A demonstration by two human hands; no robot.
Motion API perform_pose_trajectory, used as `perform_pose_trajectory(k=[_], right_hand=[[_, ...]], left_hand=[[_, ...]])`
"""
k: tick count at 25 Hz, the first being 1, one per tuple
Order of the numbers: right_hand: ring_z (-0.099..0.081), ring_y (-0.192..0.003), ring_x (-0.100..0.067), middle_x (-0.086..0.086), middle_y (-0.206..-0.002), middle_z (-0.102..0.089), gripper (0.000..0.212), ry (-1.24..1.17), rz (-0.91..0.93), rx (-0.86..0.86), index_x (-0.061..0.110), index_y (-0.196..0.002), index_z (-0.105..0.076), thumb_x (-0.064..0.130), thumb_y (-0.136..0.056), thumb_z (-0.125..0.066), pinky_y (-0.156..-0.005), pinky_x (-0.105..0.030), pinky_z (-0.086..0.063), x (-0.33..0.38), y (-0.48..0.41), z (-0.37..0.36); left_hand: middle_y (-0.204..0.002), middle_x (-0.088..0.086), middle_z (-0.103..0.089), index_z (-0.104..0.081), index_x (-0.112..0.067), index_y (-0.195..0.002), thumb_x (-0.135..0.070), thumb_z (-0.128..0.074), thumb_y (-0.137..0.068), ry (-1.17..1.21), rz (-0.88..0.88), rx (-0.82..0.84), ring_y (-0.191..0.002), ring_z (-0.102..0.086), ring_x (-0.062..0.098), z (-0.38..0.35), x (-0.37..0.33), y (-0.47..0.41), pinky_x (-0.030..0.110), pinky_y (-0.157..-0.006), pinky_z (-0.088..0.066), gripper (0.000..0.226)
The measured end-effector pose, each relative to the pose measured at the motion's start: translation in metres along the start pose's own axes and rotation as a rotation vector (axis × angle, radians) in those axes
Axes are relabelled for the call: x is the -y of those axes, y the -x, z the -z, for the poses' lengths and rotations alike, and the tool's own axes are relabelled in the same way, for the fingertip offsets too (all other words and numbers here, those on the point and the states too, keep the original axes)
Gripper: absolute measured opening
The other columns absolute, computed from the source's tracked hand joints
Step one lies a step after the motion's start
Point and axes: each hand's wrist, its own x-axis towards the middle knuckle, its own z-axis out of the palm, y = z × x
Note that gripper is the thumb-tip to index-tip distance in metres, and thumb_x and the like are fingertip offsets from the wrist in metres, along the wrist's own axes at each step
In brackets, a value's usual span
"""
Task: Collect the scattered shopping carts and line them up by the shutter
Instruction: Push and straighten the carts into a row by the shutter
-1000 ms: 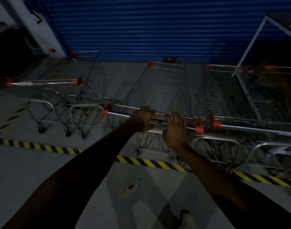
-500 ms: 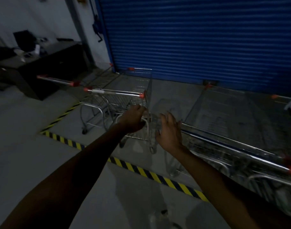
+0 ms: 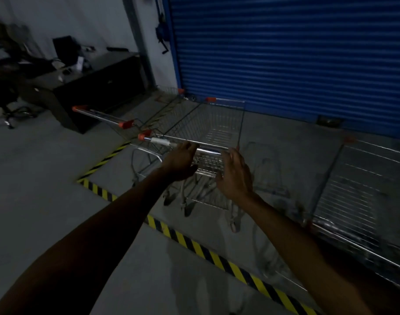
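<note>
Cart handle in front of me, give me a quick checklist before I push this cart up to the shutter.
1. Left hand on cart handle: cannot tell; fingers lie over the bar, closure unclear.
2. Right hand on handle: not ok; open, not wrapped round it.
3. Cart nose toward shutter: ok.
4. Gap to right cart: ok; floor shows between.
5. Left cart touching this one: cannot tell; too dim.
</note>
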Motion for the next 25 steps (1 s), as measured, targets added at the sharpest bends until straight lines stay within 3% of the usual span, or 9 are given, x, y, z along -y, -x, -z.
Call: perform_pose_trajectory(k=[3, 6, 10, 12, 14, 16, 18, 20, 25], right_hand=[[-0.039, -0.132, -0.037, -0.016, -0.145, -0.040, 0.064, 0.021, -0.003, 0.059, 0.010, -0.137, -0.046, 0.021, -0.076, -0.064, -0.098, -0.050, -0.046, -0.008, -0.035, -0.021], [-0.039, -0.133, -0.034, -0.012, -0.143, -0.044, 0.063, 0.083, -0.002, 0.131, 0.012, -0.136, -0.047, 0.026, -0.077, -0.064, -0.104, -0.049, -0.041, -0.016, -0.066, -0.045], [-0.046, -0.128, -0.031, -0.011, -0.132, -0.054, 0.067, 0.279, -0.079, 0.221, 0.010, -0.135, -0.047, 0.033, -0.075, -0.065, -0.119, -0.055, -0.009, -0.023, -0.106, -0.081], [-0.049, -0.125, -0.030, -0.011, -0.126, -0.058, 0.066, 0.357, -0.143, 0.308, 0.010, -0.133, -0.049, 0.033, -0.073, -0.065, -0.118, -0.058, -0.003, -0.030, -0.125, -0.096], [-0.051, -0.123, -0.031, -0.010, -0.126, -0.059, 0.062, 0.386, -0.220, 0.388, 0.013, -0.133, -0.050, 0.032, -0.076, -0.064, -0.117, -0.058, -0.009, -0.038, -0.143, -0.107], [-0.052, -0.121, -0.032, -0.008, -0.121, -0.063, 0.046, 0.361, -0.316, 0.419, 0.016, -0.124, -0.057, 0.028, -0.080, -0.062, -0.113, -0.052, -0.025, -0.047, -0.156, -0.112], [-0.060, -0.109, -0.034, -0.010, -0.104, -0.069, 0.028, 0.340, -0.374, 0.366, 0.015, -0.107, -0.065, 0.026, -0.083, -0.056, -0.106, -0.046, -0.037, -0.055, -0.161, -0.117], [-0.062, -0.106, -0.033, -0.011, -0.092, -0.071, 0.025, 0.344, -0.431, 0.292, 0.016, -0.096, -0.068, 0.030, -0.082, -0.052, -0.101, -0.046, -0.042, -0.063, -0.165, -0.119], [-0.035, -0.140, -0.026, -0.003, -0.121, -0.065, 0.025, 0.377, -0.528, 0.407, 0.021, -0.108, -0.064, 0.033, -0.089, -0.054, -0.104, -0.041, -0.035, -0.086, -0.170, -0.097]], left_hand=[[-0.132, 0.016, -0.045, -0.040, -0.013, -0.135, -0.036, -0.066, -0.078, 0.010, 0.000, 0.060, -0.123, -0.044, 0.038, -0.014, 0.024, -0.033, 0.053, -0.092, -0.047, 0.067], [-0.134, 0.017, -0.046, -0.042, -0.010, -0.135, -0.033, -0.067, -0.080, 0.026, -0.023, 0.098, -0.126, -0.042, 0.038, -0.036, 0.049, -0.067, 0.049, -0.093, -0.046, 0.065], [-0.135, 0.019, -0.046, -0.043, -0.007, -0.138, -0.029, -0.067, -0.081, 0.049, -0.104, 0.141, -0.124, -0.044, 0.039, -0.068, 0.086, -0.110, 0.045, -0.094, -0.045, 0.065], [-0.133, 0.020, -0.049, -0.045, -0.007, -0.136, -0.031, -0.067, -0.079, 0.040, -0.176, 0.179, -0.119, -0.050, 0.041, -0.083, 0.098, -0.134, 0.045, -0.094, -0.044, 0.065], [-0.130, 0.017, -0.051, -0.046, -0.010, -0.133, -0.035, -0.064, -0.077, 0.008, -0.268, 0.232, -0.114, -0.054, 0.039, -0.099, 0.102, -0.157, 0.044, -0.090, -0.047, 0.064], [-0.129, 0.013, -0.053, -0.045, -0.014, -0.132, -0.039, -0.062, -0.078, -0.041, -0.330, 0.311, -0.112, -0.056, 0.036, -0.113, 0.096, -0.176, 0.043, -0.088, -0.049, 0.061], [-0.119, 0.011, -0.063, -0.053, -0.017, -0.122, -0.038, -0.058, -0.083, -0.106, -0.346, 0.340, -0.104, -0.062, 0.032, -0.124, 0.086, -0.188, 0.039, -0.083, -0.049, 0.045], [-0.105, 0.009, -0.069, -0.062, -0.019, -0.108, -0.036, -0.054, -0.085, -0.161, -0.349, 0.304, -0.095, -0.067, 0.031, -0.132, 0.076, -0.199, 0.036, -0.077, -0.051, 0.030], [-0.105, 0.009, -0.070, -0.063, -0.018, -0.107, -0.037, -0.051, -0.084, -0.133, -0.371, 0.271, -0.096, -0.067, 0.033, -0.142, 0.050, -0.211, 0.037, -0.079, -0.050, 0.032]])
